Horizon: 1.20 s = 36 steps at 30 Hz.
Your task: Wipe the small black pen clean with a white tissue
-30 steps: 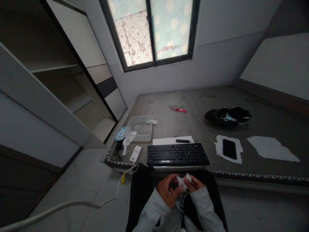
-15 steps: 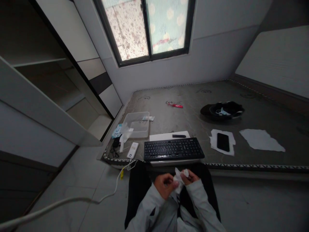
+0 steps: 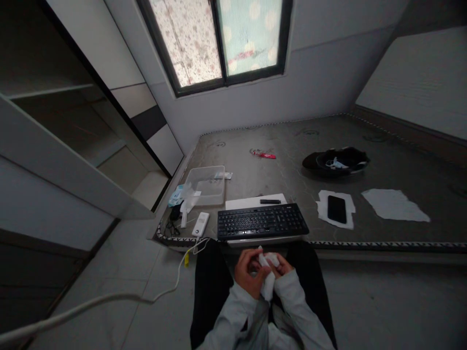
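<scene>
A small crumpled piece of white tissue paper (image 3: pixel 267 272) sits low in the middle of the view, over the person's lap, pinched between both hands, with a strip of it hanging down between the wrists. The left hand (image 3: pixel 249 273) closes its fingers on the tissue's left side, and the right hand (image 3: pixel 280 268) grips its right side; the two hands are pressed close together around it. Both forearms wear pale grey sleeves (image 3: pixel 233 316).

Just beyond the hands, a black computer keyboard (image 3: pixel 261 221) lies at the near edge of a grey bare mattress (image 3: pixel 292 165), resting on a white flat board (image 3: pixel 251 201). To its left lie a white remote-shaped device (image 3: pixel 200 224) and a clear plastic tray (image 3: pixel 206 185). To its right, a black smartphone (image 3: pixel 336 209) lies on a torn white sheet (image 3: pixel 323 214), with another torn white sheet of paper (image 3: pixel 394 205) further right. A black cap (image 3: pixel 333 163) sits behind them. A white cable (image 3: pixel 109 304) trails across the tiled floor.
</scene>
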Tool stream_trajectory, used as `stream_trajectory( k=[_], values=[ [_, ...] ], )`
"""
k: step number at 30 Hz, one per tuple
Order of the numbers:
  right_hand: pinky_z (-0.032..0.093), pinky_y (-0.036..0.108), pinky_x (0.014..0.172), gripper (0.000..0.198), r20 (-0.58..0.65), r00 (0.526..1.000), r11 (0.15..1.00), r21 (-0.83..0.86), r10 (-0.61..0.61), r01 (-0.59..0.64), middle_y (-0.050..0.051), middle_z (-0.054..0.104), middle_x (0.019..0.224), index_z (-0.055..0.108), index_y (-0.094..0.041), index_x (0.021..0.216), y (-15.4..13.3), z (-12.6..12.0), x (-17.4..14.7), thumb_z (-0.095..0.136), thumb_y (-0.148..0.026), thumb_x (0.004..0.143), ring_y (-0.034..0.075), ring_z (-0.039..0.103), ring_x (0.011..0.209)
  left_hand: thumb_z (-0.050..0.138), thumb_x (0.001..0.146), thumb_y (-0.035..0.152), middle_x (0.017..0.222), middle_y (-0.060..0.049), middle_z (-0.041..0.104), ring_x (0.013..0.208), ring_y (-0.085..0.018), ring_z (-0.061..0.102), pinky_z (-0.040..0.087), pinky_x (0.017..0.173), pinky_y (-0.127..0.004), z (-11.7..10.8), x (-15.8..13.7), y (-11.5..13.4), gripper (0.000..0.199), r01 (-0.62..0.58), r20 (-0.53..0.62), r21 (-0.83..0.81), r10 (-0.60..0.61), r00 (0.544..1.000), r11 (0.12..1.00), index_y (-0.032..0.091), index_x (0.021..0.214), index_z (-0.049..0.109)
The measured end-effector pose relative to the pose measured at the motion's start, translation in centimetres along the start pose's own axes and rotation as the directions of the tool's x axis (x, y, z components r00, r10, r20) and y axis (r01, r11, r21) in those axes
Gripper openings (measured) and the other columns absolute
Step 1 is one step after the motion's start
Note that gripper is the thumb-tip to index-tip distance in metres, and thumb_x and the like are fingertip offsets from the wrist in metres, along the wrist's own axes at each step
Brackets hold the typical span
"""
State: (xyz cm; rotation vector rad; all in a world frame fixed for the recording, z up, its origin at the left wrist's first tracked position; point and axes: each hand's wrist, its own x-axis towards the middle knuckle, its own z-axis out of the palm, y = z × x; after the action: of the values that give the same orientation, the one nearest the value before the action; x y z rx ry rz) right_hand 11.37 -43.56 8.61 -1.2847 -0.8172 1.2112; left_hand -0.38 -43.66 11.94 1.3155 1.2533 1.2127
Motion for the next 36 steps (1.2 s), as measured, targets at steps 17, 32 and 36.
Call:
stream_trajectory(
  k=[17, 32, 36],
  values=[
    [0.059, 0.034, 0.066, 0.049, -0.04, 0.999, 0.993, -0.117, 0.026, -0.031, 0.011, 0.077, 0.077, 0.078, -0.018, 0.079, 0.4, -0.5, -0.5, 0.075, -0.062, 0.058, 0.027, 0.071, 0.07, 0.065, 0.075, 0.049, 0.086, -0.01, 0.078, 0.08, -0.024, 0.072, 0.058, 0.076, -0.035, -0.1, 0.0, -0.3, 0.035, 0.107, -0.125, -0.044, -0.112, 0.986, 0.993, 0.017, 0.084, 0.078],
    [0.062, 0.033, 0.065, 0.045, 0.022, 1.0, 0.998, -0.058, 0.009, -0.007, 0.01, 0.078, 0.081, 0.079, -0.021, 0.087, -0.2, -0.6, -0.3, 0.083, -0.051, 0.053, 0.026, 0.072, 0.07, 0.072, 0.069, 0.045, 0.074, -0.007, 0.077, 0.068, -0.02, 0.07, 0.056, 0.065, -0.028, -0.4, -0.1, -0.2, 0.03, 0.141, -0.159, -0.039, -0.145, 0.977, 0.989, 0.016, 0.076, 0.076],
    [0.061, 0.032, 0.064, 0.045, -0.009, 0.999, 0.997, -0.061, 0.045, -0.045, 0.01, 0.078, 0.081, 0.079, -0.021, 0.087, -0.5, -0.6, -0.3, 0.082, -0.052, 0.054, 0.025, 0.072, 0.069, 0.07, 0.072, 0.047, 0.077, -0.007, 0.076, 0.071, -0.018, 0.069, 0.055, 0.065, -0.025, -0.6, -0.2, -0.7, 0.033, 0.13, -0.124, -0.082, -0.139, 0.982, 0.988, 0.016, 0.081, 0.074]
  ],
)
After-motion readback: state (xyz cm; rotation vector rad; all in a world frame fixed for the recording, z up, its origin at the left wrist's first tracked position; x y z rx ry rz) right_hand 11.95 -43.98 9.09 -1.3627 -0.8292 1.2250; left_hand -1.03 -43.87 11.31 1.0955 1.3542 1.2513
